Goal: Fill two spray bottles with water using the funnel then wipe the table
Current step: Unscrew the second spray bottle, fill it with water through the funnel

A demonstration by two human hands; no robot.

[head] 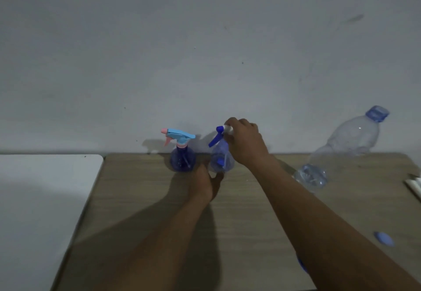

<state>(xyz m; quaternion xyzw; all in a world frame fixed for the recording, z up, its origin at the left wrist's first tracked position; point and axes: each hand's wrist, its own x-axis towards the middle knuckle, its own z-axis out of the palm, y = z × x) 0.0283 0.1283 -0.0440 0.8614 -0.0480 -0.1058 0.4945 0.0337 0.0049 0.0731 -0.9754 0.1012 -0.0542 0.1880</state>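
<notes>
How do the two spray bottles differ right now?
The left spray bottle has a deep blue body and a light-blue and pink head; it stands free. The right spray bottle is paler, with a dark-blue trigger, and is held by the left hand and right hand. Both stand upright with heads on.

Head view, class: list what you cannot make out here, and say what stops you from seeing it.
- Clear spray bottle: water level unreadable; dim, blurred.
- Its spray head: mostly covered by the right hand.
- Left hand: fingers hidden behind the bottle's base.
- White object: cut off by the right edge.
- Blue object: mostly hidden by the right forearm.
- Funnel: not visible.
</notes>
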